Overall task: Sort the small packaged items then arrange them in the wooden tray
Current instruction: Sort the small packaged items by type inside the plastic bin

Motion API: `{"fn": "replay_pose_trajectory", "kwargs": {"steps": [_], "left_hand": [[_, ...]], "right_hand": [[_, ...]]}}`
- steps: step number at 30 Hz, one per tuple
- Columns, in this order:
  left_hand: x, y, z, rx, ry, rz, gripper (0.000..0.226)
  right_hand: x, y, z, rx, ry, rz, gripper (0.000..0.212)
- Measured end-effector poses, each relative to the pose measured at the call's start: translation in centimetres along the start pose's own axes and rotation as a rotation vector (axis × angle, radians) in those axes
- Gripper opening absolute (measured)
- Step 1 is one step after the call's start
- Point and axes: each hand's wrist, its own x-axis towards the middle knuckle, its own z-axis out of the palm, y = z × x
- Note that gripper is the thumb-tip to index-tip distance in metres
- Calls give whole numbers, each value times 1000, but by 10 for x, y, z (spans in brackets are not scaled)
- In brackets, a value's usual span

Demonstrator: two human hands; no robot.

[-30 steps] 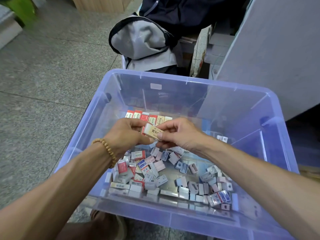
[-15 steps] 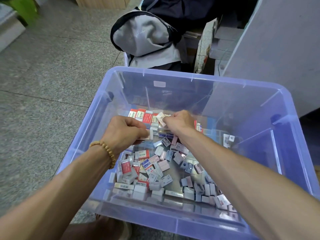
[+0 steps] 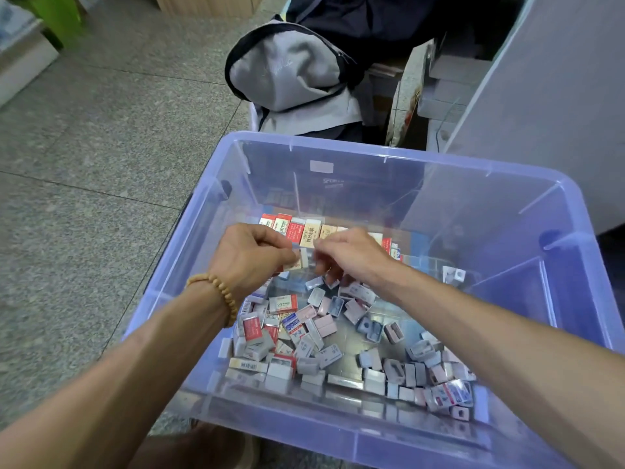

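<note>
While both hands work over the far end of the blue plastic bin (image 3: pixel 338 143), the step looks like sorting: matching packets get stood in a row (image 3: pixel 301 228) against the far wall, red and cream faces upright, side by side. No wooden tray shows anywhere; whether one sits out of view I cannot tell.

Left hand (image 3: pixel 250 255), beaded bracelet (image 3: pixel 220 296) on the wrist: fingers curled in, thumb and forefinger pinching a small cream packet (image 3: pixel 299 260) just short of the row. Possibly more than one packet in that pinch; blurred, not certain.

Right hand (image 3: pixel 351 253): fingers bent downward, tips near the left hand's packet. Motion blur hides the tips, so I cannot tell if it pinches anything or only reaches.

Loose packets (image 3: pixel 321 333) lie in a jumble on the bin floor nearer the person, mostly grey, pink and blue, a few red.

Judgement: early in the job, most stock unsorted. Next move likely calls for seating the pinched packet upright at the row's end without toppling its neighbours, then picking another match from the jumble.

Grey backpack (image 3: pixel 291 76) on the floor beyond the bin.
</note>
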Motion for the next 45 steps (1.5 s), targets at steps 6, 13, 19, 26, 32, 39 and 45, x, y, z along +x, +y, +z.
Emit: {"fn": "replay_pose_trajectory", "kwargs": {"steps": [6,13,19,26,32,39,45], "left_hand": [[6,2,15,-60,-33,61,12],[26,-6,18,636,-38,461,10],[62,-12,22,953,-58,672,30],[74,-20,30,1027,-55,724,31],[79,-22,29,1038,-54,749,32],[73,-21,26,1096,-104,706,35],[46,-27,27,1211,-155,771,17]], "right_hand": [[-24,1,0,528,-232,83,9],[2,6,-8,162,136,88,19],[39,9,-3,-113,368,42,15],[26,21,-1,-346,379,-272,22],[31,22,-4,-691,342,-460,9],[28,16,-10,-789,214,-456,13],[10,17,-29,-848,162,-434,14]]}}
